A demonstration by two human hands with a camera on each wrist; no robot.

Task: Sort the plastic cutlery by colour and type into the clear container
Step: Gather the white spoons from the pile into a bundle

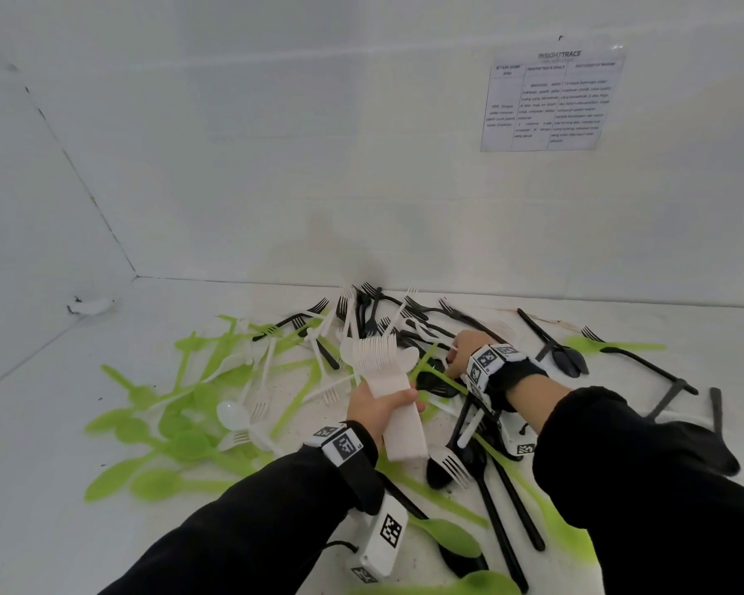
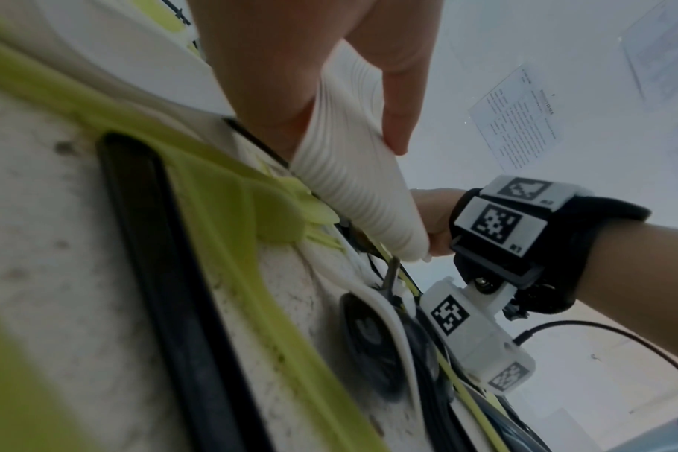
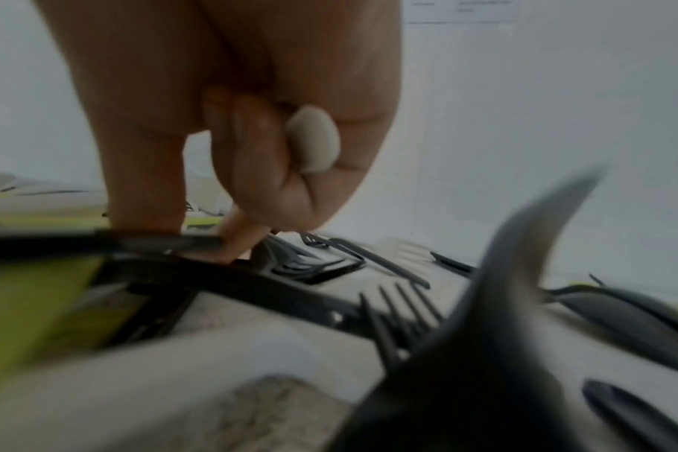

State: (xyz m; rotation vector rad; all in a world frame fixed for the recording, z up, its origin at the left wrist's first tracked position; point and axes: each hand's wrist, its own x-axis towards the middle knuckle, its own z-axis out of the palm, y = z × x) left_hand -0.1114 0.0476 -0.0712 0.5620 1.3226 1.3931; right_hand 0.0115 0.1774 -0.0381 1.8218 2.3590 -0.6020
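Observation:
White, green and black plastic cutlery lies in a mixed pile (image 1: 361, 337) on the white surface. My left hand (image 1: 387, 403) grips a thick stack of white forks (image 1: 404, 431) by the handles, tines pointing away and up. The left wrist view shows the ribbed stack (image 2: 353, 183) under my thumb. My right hand (image 1: 462, 352) reaches down into the black forks (image 3: 399, 309) at the pile's middle. Its fingers curl round the rounded end of a white cutlery piece (image 3: 314, 140), the rest of which is hidden. No clear container is in view.
Green spoons (image 1: 181, 427) spread over the left side, and black spoons (image 1: 570, 360) and long black handles lie to the right. White walls close in at the back and left. A printed sheet (image 1: 550, 100) hangs on the back wall.

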